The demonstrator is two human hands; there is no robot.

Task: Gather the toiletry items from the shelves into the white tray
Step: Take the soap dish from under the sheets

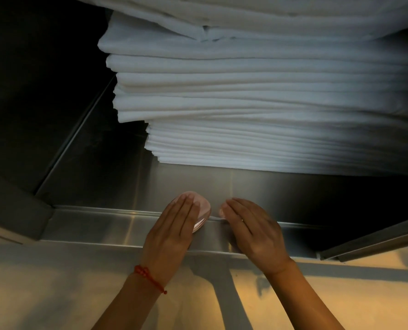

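The person is leaning in at a stainless-steel shelf [245, 186], both hands reaching over its raised front lip [103, 217]. The left hand [172, 232] is lying flat, palm down, on a small pink rounded case [201, 210], which looks like a soap box; the fingers are stretched out straight and close together over its lid rather than curled round it, so it is being pressed or covered, not gripped. The case is sitting at the very front of the shelf, its near end overhanging the lip, with its right edge and far rim showing past the fingers. A red string bracelet [148, 277] is circling the left wrist.

The right hand [253, 229] is resting just beside the case, apart from it by a narrow gap, fingers extended and loosely together, tips touching down on the shelf near the lip; it is holding nothing.

Behind the hands, a tall stack of folded white linens [257, 103] is filling the back and right of the shelf, well apart from the case. The left side of the compartment is lying in deep shadow. The white tray is not in sight.
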